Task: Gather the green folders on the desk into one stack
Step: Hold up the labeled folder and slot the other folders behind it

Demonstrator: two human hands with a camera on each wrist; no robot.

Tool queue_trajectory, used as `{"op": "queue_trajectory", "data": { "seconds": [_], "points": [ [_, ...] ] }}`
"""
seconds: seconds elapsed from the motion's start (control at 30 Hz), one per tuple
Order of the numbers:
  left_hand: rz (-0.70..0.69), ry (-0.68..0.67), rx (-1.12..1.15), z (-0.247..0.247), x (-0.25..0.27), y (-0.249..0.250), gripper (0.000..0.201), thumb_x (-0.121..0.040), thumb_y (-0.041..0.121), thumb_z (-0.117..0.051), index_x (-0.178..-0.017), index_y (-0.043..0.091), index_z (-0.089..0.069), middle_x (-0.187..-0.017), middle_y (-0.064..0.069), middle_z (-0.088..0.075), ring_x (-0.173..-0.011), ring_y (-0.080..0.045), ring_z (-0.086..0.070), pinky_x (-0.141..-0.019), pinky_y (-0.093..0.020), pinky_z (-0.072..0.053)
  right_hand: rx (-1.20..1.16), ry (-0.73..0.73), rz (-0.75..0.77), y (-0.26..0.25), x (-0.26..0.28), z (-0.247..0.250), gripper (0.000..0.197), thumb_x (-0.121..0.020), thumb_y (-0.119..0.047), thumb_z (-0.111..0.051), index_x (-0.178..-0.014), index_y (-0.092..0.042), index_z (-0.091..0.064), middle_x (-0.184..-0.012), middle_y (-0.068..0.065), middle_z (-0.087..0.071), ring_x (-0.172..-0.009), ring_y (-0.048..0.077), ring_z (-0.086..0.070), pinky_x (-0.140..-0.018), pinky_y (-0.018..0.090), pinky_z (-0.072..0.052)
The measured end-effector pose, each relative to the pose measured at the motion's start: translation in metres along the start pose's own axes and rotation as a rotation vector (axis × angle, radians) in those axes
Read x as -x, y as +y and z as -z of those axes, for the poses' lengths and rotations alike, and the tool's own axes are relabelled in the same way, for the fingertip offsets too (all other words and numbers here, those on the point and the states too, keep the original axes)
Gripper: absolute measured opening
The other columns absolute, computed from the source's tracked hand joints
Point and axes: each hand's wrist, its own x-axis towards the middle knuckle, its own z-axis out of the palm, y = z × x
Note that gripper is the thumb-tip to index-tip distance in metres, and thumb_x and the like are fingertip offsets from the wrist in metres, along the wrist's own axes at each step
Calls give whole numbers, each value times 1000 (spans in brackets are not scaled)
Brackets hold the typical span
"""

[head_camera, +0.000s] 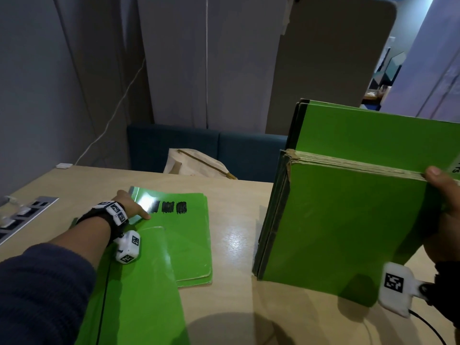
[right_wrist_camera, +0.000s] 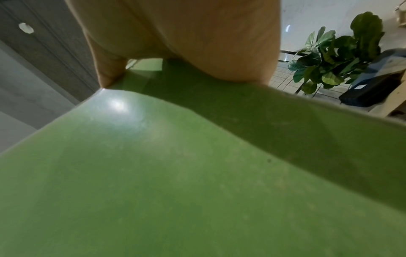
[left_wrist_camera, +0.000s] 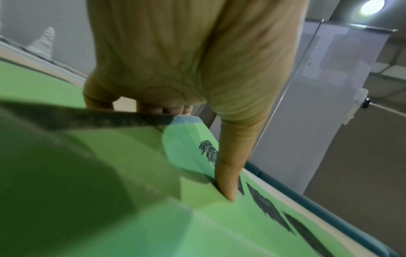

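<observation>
Near-left folders (head_camera: 139, 282) are lying flat on the desk (head_camera: 236, 220), the left hand (head_camera: 129, 205) gripping one's far edge. Right hand (head_camera: 445, 220) is clutching an upright stack of folders (head_camera: 348, 220), standing at the right.

An office is indicated: a pale wooden desk (head_camera: 224, 195) fitted with a recessed socket strip (head_camera: 25, 217), grey partition panels (head_camera: 206, 58), and a dark blue upholstered bench (head_camera: 224, 150) behind the desk. Green folders (head_camera: 189, 235) are spread on the desk. A potted plant (right_wrist_camera: 336, 52) is seen in the right wrist view.
</observation>
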Motion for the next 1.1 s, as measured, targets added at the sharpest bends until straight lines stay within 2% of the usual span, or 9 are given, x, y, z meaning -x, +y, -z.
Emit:
{"op": "queue_trajectory", "data": {
  "seconds": [0.27,0.43,0.53,0.57,0.63,0.73,0.83,0.93,1.1],
  "points": [
    [-529,219,564,67,36,57,56,-79,8,-85,-127,11,-58,-123,-19,-68,-108,-37,-68,-94,-57,-55,-40,25,31,-11,10,-8,82,-76,-62,-80,-136,-9,-62,-133,26,-65,-117,47,-66,-101,72,-47],
    [-930,342,855,140,94,81,40,-84,7,-80,-111,32,-63,-116,9,-71,-116,-27,-68,-88,-39,-62,-28,23,45,-18,17,-17,84,-74,-61,-80,-134,-5,-61,-130,24,-67,-114,44,-68,-98,66,-52],
    [-1023,358,944,168,125,82,44,-85,24,-81,-125,20,-62,-112,20,-68,-109,4,-66,-94,-21,-56,-31,41,81,-24,23,-25,67,-78,-55,-78,-120,-5,-65,-120,20,-71,-101,36,-74,-79,48,-64],
    [-1044,357,991,173,125,81,54,-86,28,-80,-131,8,-60,-115,18,-65,-107,6,-65,-96,-17,-54,-39,39,92,-26,25,-28,51,-82,-51,-77,-110,-9,-68,-114,17,-72,-94,32,-75,-74,44,-65],
    [-1064,270,1059,177,122,81,77,-83,32,-82,-142,-6,-50,-127,-7,-64,-115,-6,-65,-96,-21,-54,-52,31,106,-28,27,-31,36,-77,-49,-78,-95,-19,-71,-105,13,-72,-85,26,-75,-74,44,-65],
    [-1052,122,1119,157,144,87,82,-83,21,-82,-149,-6,-40,-148,-32,-47,-133,-38,-56,-103,-51,-52,-56,40,96,-30,28,-32,41,-68,-50,-80,-95,-21,-73,-113,14,-75,-88,26,-76,-81,47,-62],
    [-1149,36,1098,104,189,99,63,-85,-6,-65,-141,-13,-37,-143,-41,-45,-126,-36,-57,-104,-52,-51,-62,48,106,-30,29,-31,45,-88,-37,-74,-119,-5,-70,-115,14,-75,-96,28,-76,-85,48,-61],
    [-1161,-81,1104,39,221,110,67,-79,-3,-73,-139,-3,-44,-137,-27,-58,-119,-26,-63,-104,-45,-52,-58,59,109,-29,28,-30,43,-95,-32,-68,-123,0,-67,-105,11,-77,-92,28,-75,-81,43,-64],
    [-1073,-188,1014,-51,257,121,60,-85,-9,-72,-128,28,-52,-122,5,-72,-116,-16,-68,-97,-42,-57,-37,94,107,-32,28,-32,16,-96,-25,-67,-94,-10,-73,-80,0,-79,-74,18,-76,-65,30,-62]
  ]
}}
